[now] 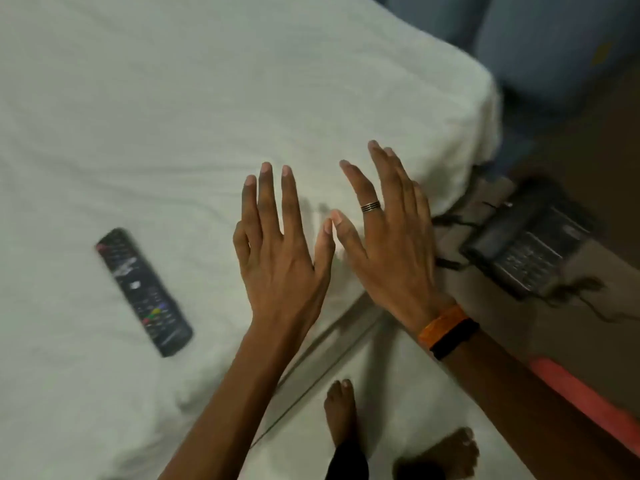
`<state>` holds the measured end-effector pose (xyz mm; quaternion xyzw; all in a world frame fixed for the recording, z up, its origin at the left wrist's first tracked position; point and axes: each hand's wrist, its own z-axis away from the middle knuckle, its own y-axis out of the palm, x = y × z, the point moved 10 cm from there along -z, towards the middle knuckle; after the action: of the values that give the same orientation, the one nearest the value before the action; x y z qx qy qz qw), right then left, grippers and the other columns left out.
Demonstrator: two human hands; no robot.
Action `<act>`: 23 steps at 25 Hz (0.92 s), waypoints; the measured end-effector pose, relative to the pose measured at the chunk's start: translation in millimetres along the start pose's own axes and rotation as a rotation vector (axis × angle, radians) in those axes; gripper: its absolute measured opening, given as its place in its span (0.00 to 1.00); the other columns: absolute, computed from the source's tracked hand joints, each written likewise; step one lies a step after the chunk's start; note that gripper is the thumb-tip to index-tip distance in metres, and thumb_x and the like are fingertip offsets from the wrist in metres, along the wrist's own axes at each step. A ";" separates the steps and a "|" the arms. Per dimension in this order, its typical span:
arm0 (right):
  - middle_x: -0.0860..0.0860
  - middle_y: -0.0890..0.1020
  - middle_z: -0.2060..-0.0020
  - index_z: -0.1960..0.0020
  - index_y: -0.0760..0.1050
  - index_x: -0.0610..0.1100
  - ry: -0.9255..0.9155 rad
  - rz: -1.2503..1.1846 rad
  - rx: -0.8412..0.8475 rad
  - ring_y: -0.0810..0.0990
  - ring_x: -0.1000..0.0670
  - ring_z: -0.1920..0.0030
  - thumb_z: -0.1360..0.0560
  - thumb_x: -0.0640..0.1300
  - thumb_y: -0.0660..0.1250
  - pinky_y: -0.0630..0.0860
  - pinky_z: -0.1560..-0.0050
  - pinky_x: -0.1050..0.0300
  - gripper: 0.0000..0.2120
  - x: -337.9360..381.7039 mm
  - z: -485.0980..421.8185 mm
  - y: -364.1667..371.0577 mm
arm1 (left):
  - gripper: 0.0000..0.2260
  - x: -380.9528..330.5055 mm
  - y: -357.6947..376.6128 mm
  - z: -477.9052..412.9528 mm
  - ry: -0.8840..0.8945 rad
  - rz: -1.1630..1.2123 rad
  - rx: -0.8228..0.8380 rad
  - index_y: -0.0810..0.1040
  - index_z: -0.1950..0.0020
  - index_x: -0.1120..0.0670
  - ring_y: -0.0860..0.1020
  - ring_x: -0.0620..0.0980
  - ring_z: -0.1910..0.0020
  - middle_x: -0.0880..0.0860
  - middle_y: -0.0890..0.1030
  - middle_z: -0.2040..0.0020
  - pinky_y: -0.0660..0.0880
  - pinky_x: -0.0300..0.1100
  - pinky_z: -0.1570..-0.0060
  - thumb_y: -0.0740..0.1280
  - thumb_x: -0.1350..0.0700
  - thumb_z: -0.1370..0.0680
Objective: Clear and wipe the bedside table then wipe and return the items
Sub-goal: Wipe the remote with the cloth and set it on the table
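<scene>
A black remote control [143,292] lies on the white bed [173,116], left of my hands. My left hand [284,251] hovers over the bed's edge with fingers spread and holds nothing. My right hand [388,237], with a ring and an orange and black wristband, is beside it, also spread and empty. A dark desk telephone [526,247] with a coiled cord sits on the brown bedside table [588,323] at the right, just beyond my right hand.
A pink-red strip [585,400] lies along the table's near edge. My bare feet [341,410] stand on the pale floor between bed and table. Blue-grey curtains or upholstery [536,46] fill the top right.
</scene>
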<state>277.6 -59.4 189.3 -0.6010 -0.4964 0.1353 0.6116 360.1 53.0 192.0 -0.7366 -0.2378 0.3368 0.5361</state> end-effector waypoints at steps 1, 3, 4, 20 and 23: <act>0.47 0.56 0.17 0.19 0.59 0.51 -0.032 -0.059 0.005 0.54 0.46 0.17 0.15 0.58 0.55 0.56 0.20 0.47 0.27 34.9 -12.6 11.1 | 0.31 32.8 -18.4 -2.6 -0.052 -0.005 -0.028 0.49 0.16 0.51 0.46 0.53 0.16 0.53 0.49 0.15 0.50 0.48 0.22 0.53 0.40 0.15; 0.48 0.60 0.18 0.19 0.61 0.50 -0.098 -0.130 0.024 0.60 0.46 0.19 0.15 0.58 0.55 0.61 0.24 0.49 0.27 102.6 -32.5 36.7 | 0.32 101.5 -50.6 -0.5 -0.182 -0.038 -0.078 0.51 0.16 0.51 0.50 0.55 0.17 0.53 0.51 0.16 0.53 0.52 0.23 0.57 0.40 0.16; 0.48 0.63 0.20 0.20 0.62 0.50 -0.139 -0.142 0.045 0.64 0.46 0.21 0.15 0.58 0.56 0.63 0.26 0.50 0.26 134.5 -38.1 51.8 | 0.32 138.2 -61.8 5.0 -0.273 -0.062 -0.098 0.53 0.17 0.51 0.53 0.57 0.18 0.54 0.53 0.16 0.57 0.55 0.25 0.58 0.40 0.16; 0.49 0.86 0.52 0.41 0.82 0.49 0.497 -0.908 0.288 0.84 0.50 0.50 0.15 0.48 0.57 0.81 0.43 0.45 0.15 112.5 -7.7 101.8 | 0.23 126.7 -14.5 8.0 -0.397 0.773 0.176 0.63 0.22 0.38 0.82 0.48 0.59 0.30 0.80 0.54 0.80 0.40 0.57 0.63 0.48 0.16; 0.51 0.83 0.45 0.29 0.76 0.52 0.574 -0.879 0.023 0.84 0.51 0.47 0.18 0.51 0.58 0.82 0.45 0.49 0.19 19.7 20.3 45.6 | 0.20 19.5 12.9 5.9 -0.218 1.037 0.344 0.68 0.24 0.39 0.84 0.44 0.56 0.30 0.83 0.52 0.82 0.39 0.54 0.61 0.53 0.15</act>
<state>290.8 -21.1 154.1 -0.3421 -0.5125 -0.2988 0.7288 368.5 66.6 173.9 -0.6200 0.1601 0.6647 0.3848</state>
